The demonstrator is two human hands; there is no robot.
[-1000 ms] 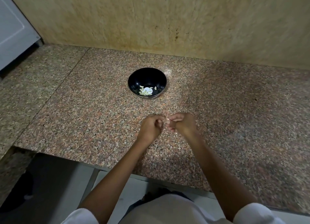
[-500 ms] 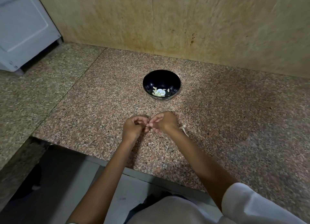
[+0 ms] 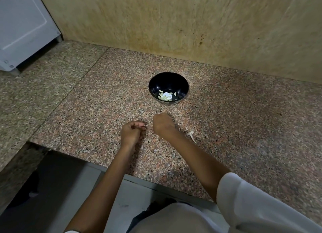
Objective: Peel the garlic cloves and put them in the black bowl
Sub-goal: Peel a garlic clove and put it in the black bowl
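Your left hand [image 3: 132,132] sits low over the counter [image 3: 244,121], its fingers curled in toward the thumb. From this view you cannot tell whether they pinch anything. Your right hand [image 3: 163,124] is just beside it, with a small gap between them. It is curled into a fist with its back to the camera, so whatever it may hold is hidden.

The black bowl [image 3: 156,86] stands just beyond the right hand, and peeled garlic cloves [image 3: 164,97] lie in its bottom. A pale garlic scrap [image 3: 191,135] lies on the counter close to your right wrist.

The counter's front edge passes under both forearms. The counter runs wide to the right of the bowl, and the wall [image 3: 226,27] rises well behind it. A white cabinet [image 3: 22,28] stands at the far left corner.
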